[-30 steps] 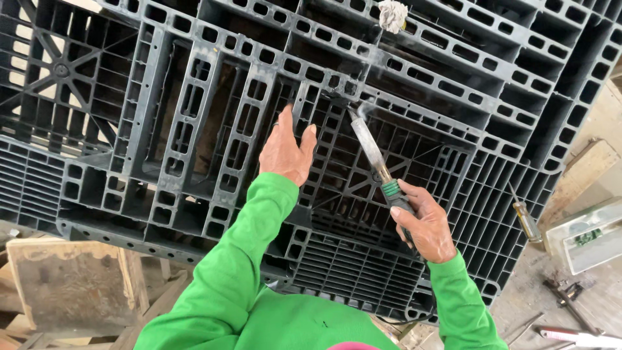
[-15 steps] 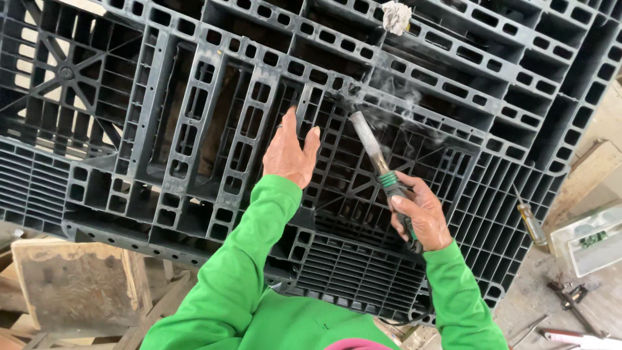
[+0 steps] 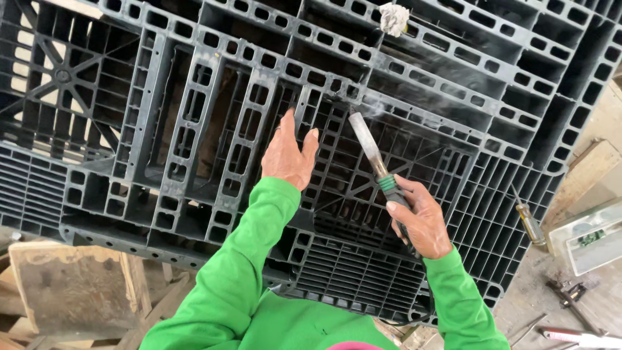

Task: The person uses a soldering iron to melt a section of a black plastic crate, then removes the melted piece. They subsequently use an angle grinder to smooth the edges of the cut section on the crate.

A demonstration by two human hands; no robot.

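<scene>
**Hot metal tool held up against a big black pallet**

A big black plastic pallet [image 3: 194, 129] fills almost the whole view. It is made of many bars and little square holes, and it spreads out far past both hands on every side.

Two arms in bright green sleeves [image 3: 240, 259] reach up from the bottom of the view.

The left hand [image 3: 289, 155] lies flat on the pallet. Its fingers are straight and a little spread, and they point up. It holds nothing.

The right hand [image 3: 421, 217] is wrapped tight around the dark handle of a long tool [image 3: 370, 150]. The tool has a green ring just above the hand and a flat grey metal blade. Its long side runs from the right hand up and a bit to the left. The tip points up and away from the person and meets a pallet bar just right of the left hand's fingertips. Thin smoke [image 3: 389, 113] curls around the tip. Nothing sits between the two hands but the pallet's grid.

Below the left arm there is a worn wooden board [image 3: 71, 285]. Far right of the right hand stands a pale metal box [image 3: 586, 236], with a yellow-handled screwdriver [image 3: 528, 220] between it and the pallet. Up above the tool, a small crumpled white rag [image 3: 393, 17] sits on the pallet.
</scene>
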